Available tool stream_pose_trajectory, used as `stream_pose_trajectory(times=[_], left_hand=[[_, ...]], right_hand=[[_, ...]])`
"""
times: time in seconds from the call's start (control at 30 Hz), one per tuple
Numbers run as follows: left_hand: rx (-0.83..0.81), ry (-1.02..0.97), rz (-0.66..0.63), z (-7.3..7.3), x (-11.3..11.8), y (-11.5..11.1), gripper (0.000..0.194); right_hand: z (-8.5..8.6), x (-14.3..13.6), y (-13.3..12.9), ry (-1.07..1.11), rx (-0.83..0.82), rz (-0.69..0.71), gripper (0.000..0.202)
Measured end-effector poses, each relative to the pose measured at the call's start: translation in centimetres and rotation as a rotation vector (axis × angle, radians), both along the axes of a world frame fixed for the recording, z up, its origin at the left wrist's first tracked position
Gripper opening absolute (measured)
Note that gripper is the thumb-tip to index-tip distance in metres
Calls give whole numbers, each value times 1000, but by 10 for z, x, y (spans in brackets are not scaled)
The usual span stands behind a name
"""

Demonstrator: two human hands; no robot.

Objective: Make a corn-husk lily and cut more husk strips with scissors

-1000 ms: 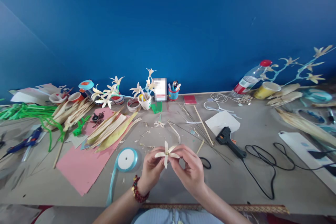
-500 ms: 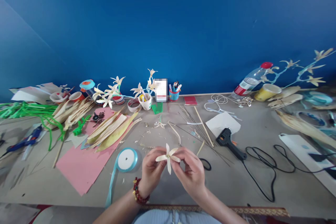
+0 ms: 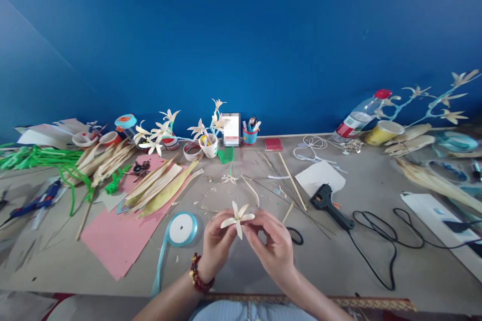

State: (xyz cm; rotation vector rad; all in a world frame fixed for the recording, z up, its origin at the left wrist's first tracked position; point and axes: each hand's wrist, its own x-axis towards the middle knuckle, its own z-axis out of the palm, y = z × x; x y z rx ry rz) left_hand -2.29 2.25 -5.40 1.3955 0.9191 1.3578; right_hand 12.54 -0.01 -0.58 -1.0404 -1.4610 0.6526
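Both the left hand [image 3: 220,236] and right hand [image 3: 274,242], curled nearly closed, pinch a cream, star-shaped, husk-like flower [image 3: 237,218] (underside hidden); hard squeezing or twisting could crack it.

head-worn view, forward and down
from near above the flat grey tabletop [image 3: 339,261] toward the plain blue wall [image 3: 241,35].
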Motion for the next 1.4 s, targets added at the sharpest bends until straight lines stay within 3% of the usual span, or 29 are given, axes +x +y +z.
stream_pose_trajectory(times=[0.13,0.27,0.43,0.57,0.8,0.9,1.0,1.17,1.4], left_hand=[[-233,-221,-79,-10,3,-1,9],[-364,-396,-180,-5,6,0,10],[-412,-569,-320,10,9,3,14],[-386,-589,-375,13,10,5,16],[-401,-580,-356,13,10,6,20],[-418,-592,-361,14,11,6,20],[-418,-575,-342,13,10,5,20],[-368,-462,-238,4,8,5,16],[-161,-223,-78,9,5,10,15]], right_hand=[[-3,0,1,18,-26,-22,9],[-7,0,4,35,-70,-35,7],[-5,0,4,78,-77,9,10],[-2,5,2,135,-43,-1,14],[-6,17,2,222,-46,17,21],[-6,17,4,164,-105,-17,12],[-7,14,8,95,-168,-8,17],[-13,13,11,147,-276,59,23],[-24,27,10,128,-217,40,24]])
